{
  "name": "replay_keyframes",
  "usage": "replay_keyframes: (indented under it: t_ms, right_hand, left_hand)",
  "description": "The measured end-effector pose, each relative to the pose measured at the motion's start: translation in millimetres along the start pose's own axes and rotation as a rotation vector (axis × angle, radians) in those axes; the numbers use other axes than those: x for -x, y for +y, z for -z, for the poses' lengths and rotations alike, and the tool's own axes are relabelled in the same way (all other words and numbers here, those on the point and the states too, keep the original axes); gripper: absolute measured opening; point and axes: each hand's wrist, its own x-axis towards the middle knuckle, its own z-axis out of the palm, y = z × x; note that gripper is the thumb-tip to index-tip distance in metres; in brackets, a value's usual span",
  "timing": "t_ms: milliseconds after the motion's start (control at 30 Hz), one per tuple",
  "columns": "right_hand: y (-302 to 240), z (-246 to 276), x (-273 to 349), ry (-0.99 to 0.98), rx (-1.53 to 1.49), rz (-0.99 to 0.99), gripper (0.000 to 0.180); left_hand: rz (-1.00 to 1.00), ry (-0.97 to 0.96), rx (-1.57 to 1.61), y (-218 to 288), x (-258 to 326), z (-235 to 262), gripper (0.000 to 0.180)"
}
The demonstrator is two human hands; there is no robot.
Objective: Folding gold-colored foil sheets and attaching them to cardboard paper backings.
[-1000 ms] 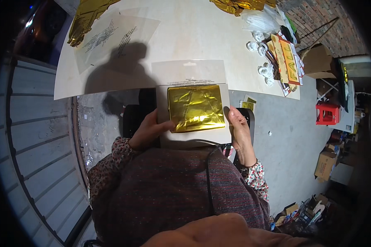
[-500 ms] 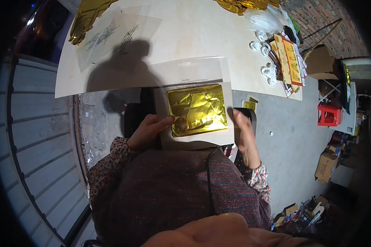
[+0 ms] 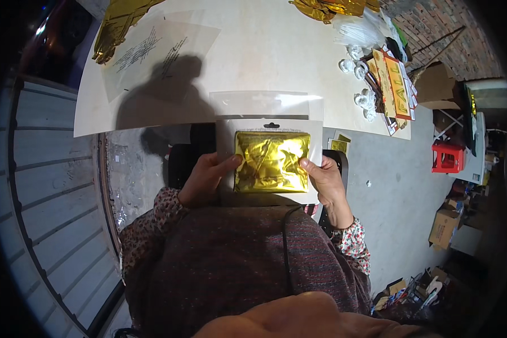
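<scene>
Close in front of my body, at the table's near edge, I hold a white card with a folded gold foil sheet lying on it. The card has a dark hanging slot at its top edge. A clear plastic flap extends past that edge over the table; it looks like part of a sleeve around the card. My left hand grips the left side, thumb on the foil's edge. My right hand grips the right side the same way. The fingers beneath are hidden.
The pale table carries translucent printed sheets at left and gold foil at the far edge. White ribbon rolls, clear bags and printed cards are at right. A red stool stands on the floor.
My right hand, apart from the card before, now grips its right side with the thumb on the foil. The card has straightened and shifted slightly toward me, and its hanging slot now shows.
</scene>
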Motion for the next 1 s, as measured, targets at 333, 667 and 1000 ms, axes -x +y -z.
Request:
replay_keyframes:
  t_ms: [333, 667, 1000]
  right_hand:
    - [24.5, 13.1, 17.6, 0.003, 0.009, -0.046, 0.021]
    - [11.2, 7.8, 14.7, 0.011, 0.006, -0.035, 0.020]
    - [31.2, 4.3, 14.5, 0.003, -0.005, -0.030, 0.022]
  left_hand:
    - [0.098, -0.046, -0.123, -25.5, 10.0, 11.5, 0.032]
    - [-0.064, -0.069, -0.148, -15.8, -2.0, 4.2, 0.028]
    - [0.012, -0.033, -0.032, -7.8, 2.7, 3.9, 0.026]
